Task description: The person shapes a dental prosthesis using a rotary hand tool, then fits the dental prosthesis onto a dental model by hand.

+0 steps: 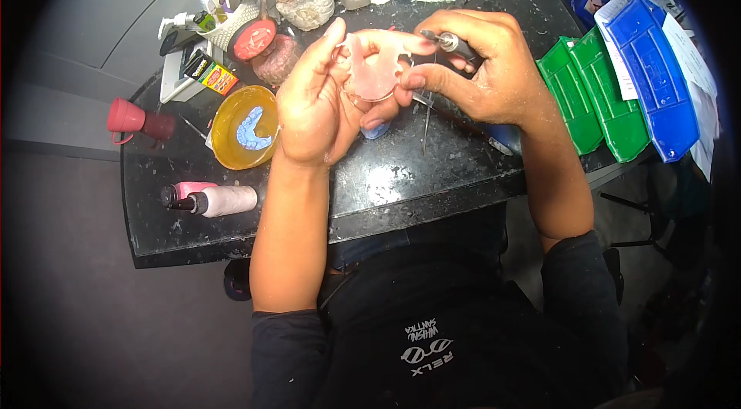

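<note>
Nearest the viewer, a black shirt (pixel 463 309) with a pale print covers the seated person's front. Beyond it, over the worktop (pixel 463 170), both hands meet. The left hand (pixel 309 104), palm turned up, has its fingers curled around a thin, translucent pink plate (pixel 374 73) with a notched rim. The right hand (pixel 490 65) grips a dark handpiece (pixel 459 46) with a metal nose, its thumb reaching in near the plate's right edge. The tip seems clear of the plate; contact cannot be settled from where one stands.

The step in hand appears to be working or checking the plate's edge. The next move would call for a firm hold by the left hand and a controlled approach of the tip; the left fingertips lie close to its path.

Under the hands, a slim metal instrument (pixel 427 131) and a partly hidden blue item (pixel 377 131) crowd the space. To the left stands a yellow bowl (pixel 218 119) holding a blue arch-shaped piece (pixel 251 131); nearer lie two bottles (pixel 230 201). A red cup (pixel 127 117) sits at the far left, green trays (pixel 617 92) and a blue tray (pixel 652 73) at right.
</note>
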`<action>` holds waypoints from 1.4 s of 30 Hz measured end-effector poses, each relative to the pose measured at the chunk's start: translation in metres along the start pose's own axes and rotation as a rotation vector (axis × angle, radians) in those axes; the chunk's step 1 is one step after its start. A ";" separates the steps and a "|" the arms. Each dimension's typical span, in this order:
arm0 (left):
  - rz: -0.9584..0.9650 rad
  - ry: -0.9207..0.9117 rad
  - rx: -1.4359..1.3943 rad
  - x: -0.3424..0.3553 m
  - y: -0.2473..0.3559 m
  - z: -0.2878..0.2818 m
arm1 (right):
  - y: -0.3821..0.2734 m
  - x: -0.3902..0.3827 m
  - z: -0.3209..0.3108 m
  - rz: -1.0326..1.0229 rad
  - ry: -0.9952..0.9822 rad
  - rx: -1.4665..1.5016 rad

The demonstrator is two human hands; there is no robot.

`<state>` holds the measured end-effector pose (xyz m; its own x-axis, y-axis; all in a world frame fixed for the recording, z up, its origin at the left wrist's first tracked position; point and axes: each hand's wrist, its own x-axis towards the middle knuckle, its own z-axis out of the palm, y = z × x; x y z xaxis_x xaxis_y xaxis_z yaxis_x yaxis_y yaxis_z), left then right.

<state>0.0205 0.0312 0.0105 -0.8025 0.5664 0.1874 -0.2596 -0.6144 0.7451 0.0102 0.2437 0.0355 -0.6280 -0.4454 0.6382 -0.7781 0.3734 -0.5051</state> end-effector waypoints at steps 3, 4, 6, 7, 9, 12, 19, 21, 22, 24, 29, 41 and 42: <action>0.080 -0.030 0.032 -0.002 -0.001 0.007 | 0.002 -0.001 0.000 0.003 -0.005 0.007; 0.081 -0.031 0.030 -0.002 -0.002 0.007 | 0.002 0.000 0.001 0.004 -0.007 0.005; 0.108 -0.053 0.090 -0.001 0.000 0.010 | 0.003 0.000 0.003 -0.029 0.033 0.009; 0.104 0.065 0.244 -0.006 0.002 0.016 | 0.001 0.000 0.002 -0.029 0.031 0.010; 0.154 0.153 0.331 -0.005 -0.002 0.019 | -0.004 0.001 0.001 0.068 0.004 0.022; 0.212 0.173 0.330 -0.004 -0.005 0.021 | -0.003 -0.001 0.001 0.061 -0.051 0.084; 0.188 0.243 0.274 -0.007 -0.005 0.031 | -0.003 -0.001 0.007 -0.012 -0.120 0.171; 0.180 0.203 0.251 -0.008 -0.004 0.025 | -0.003 -0.001 0.009 -0.027 -0.125 0.180; 0.170 0.160 0.228 -0.009 -0.004 0.023 | -0.003 0.000 0.010 -0.041 -0.127 0.188; 0.157 0.160 0.216 -0.008 -0.004 0.025 | -0.002 -0.001 0.010 -0.046 -0.133 0.188; 0.134 0.167 0.206 -0.008 -0.006 0.027 | 0.000 -0.003 0.013 -0.065 -0.124 0.197; 0.148 0.180 0.208 -0.007 -0.008 0.028 | 0.001 -0.003 0.014 -0.064 -0.110 0.199; 0.145 0.175 0.209 -0.007 -0.008 0.027 | 0.001 -0.003 0.014 -0.063 -0.117 0.201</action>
<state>0.0421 0.0470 0.0208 -0.9083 0.3663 0.2021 -0.0334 -0.5451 0.8377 0.0113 0.2344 0.0252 -0.5659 -0.5585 0.6065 -0.7957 0.1773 -0.5792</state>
